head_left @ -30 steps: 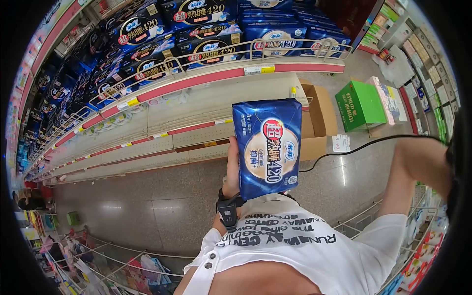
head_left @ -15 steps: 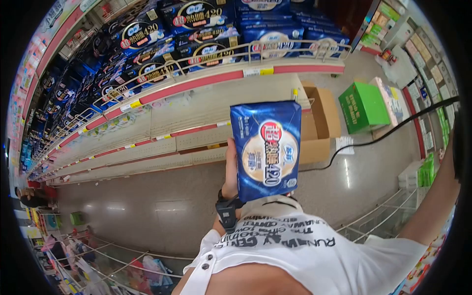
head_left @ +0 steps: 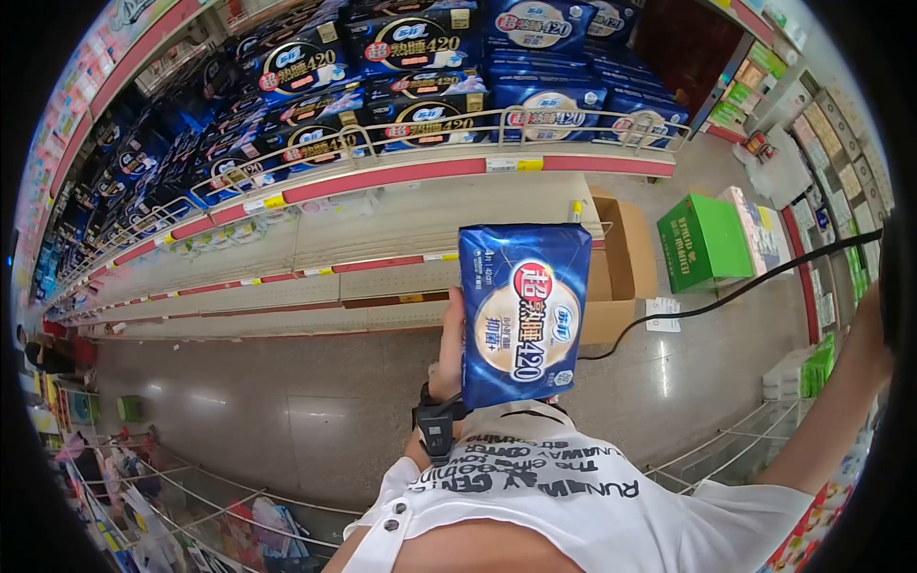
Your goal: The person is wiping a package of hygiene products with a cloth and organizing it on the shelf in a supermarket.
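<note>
My left hand [head_left: 449, 349], wearing a dark wrist device, holds a blue pack of sanitary pads [head_left: 523, 306] up in front of my chest. The printed front, with a pale circle and "420", faces the camera. My thumb lies along the pack's left edge; the other fingers are hidden behind it. On the right, my bare right forearm [head_left: 836, 406] reaches up to the dark edge of the view, and the hand itself is out of sight. Similar blue packs [head_left: 546, 107] are stacked on the upper shelf, beside black packs [head_left: 415, 38] also marked "420".
A wire rail [head_left: 430, 127] fronts the upper shelf [head_left: 401, 175]. An open cardboard box [head_left: 626, 253] stands past the shelf end, near a green box [head_left: 705, 244]. A black cable [head_left: 735, 286] crosses the right side. Wire racks [head_left: 726, 439] stand behind and beside me.
The shelves and the pack sit a little lower in the view now. The pack has shifted slightly right, still in my left hand, and its print is sharper.
</note>
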`<state>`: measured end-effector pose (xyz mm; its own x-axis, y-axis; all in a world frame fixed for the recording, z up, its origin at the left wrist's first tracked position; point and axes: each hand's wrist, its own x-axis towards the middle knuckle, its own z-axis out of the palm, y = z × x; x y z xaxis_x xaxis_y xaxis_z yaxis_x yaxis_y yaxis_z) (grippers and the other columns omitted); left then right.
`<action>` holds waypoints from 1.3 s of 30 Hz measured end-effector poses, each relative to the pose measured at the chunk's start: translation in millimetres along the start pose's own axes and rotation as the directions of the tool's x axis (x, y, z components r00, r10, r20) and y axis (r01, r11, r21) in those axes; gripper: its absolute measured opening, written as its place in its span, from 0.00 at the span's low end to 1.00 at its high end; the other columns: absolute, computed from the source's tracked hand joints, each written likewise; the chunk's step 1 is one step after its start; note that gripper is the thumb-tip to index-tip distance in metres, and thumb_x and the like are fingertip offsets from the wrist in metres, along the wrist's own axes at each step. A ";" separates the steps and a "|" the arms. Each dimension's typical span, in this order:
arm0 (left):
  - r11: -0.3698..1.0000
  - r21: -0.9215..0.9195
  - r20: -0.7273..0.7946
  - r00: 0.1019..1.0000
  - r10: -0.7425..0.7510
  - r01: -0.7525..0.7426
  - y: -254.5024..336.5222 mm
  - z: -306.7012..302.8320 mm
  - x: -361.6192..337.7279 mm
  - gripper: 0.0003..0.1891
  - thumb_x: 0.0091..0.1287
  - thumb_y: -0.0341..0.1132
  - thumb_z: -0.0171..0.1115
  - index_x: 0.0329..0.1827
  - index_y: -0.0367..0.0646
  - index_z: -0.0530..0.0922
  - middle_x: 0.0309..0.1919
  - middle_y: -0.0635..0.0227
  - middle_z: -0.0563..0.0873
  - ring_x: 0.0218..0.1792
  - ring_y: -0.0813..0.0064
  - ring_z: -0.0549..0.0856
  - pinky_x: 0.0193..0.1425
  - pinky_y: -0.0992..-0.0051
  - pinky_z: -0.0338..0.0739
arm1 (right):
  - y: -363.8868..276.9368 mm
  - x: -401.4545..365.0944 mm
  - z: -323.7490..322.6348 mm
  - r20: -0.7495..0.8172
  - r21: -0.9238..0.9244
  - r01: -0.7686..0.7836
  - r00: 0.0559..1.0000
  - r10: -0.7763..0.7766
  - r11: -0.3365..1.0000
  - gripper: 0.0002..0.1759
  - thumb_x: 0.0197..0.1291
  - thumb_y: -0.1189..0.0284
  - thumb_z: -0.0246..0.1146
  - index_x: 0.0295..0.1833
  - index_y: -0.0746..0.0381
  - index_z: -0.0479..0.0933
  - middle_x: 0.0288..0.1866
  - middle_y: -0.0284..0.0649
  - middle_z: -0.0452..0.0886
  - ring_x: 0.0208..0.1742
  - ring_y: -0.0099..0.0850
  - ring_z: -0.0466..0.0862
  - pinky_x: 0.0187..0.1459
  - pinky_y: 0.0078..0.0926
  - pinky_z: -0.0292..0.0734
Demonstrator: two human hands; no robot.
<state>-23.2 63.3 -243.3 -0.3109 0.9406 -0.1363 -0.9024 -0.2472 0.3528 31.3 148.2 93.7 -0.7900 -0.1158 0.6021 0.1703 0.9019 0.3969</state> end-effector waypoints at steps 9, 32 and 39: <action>0.996 0.007 -0.027 0.996 0.088 -0.088 1.9 2.6 -5.5 0.40 0.69 0.66 0.36 0.70 0.39 0.60 0.59 0.51 0.75 0.53 0.60 0.82 0.51 0.64 0.83 | 87.5 -132.3 11.0 -0.073 0.209 -0.244 0.962 0.264 0.947 0.24 0.62 0.60 0.52 0.59 0.59 0.59 0.53 0.45 0.78 0.47 0.33 0.80 0.41 0.25 0.75; 0.986 -0.144 0.070 0.993 0.090 -0.079 10.4 4.5 2.7 0.42 0.69 0.67 0.32 0.70 0.37 0.60 0.62 0.49 0.73 0.58 0.56 0.78 0.63 0.59 0.73 | -66.5 -208.7 133.2 0.008 0.818 0.025 0.998 -0.055 0.575 0.23 0.43 0.80 0.64 0.51 0.70 0.77 0.46 0.44 0.79 0.48 0.41 0.80 0.49 0.36 0.79; 0.990 -0.088 0.076 0.990 0.116 -0.109 7.4 -1.8 1.9 0.41 0.69 0.66 0.35 0.70 0.38 0.60 0.61 0.51 0.74 0.57 0.58 0.79 0.60 0.61 0.77 | -30.4 -188.9 123.3 -0.053 0.779 -0.206 0.919 0.390 0.592 0.22 0.39 0.83 0.69 0.45 0.62 0.80 0.46 0.42 0.82 0.48 0.41 0.80 0.49 0.33 0.76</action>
<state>-31.0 62.9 -242.6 -0.3897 0.9206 -0.0239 -0.8859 -0.3676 0.2828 102.7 194.0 -117.5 -0.6288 0.2229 0.7450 -0.1950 0.8822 -0.4285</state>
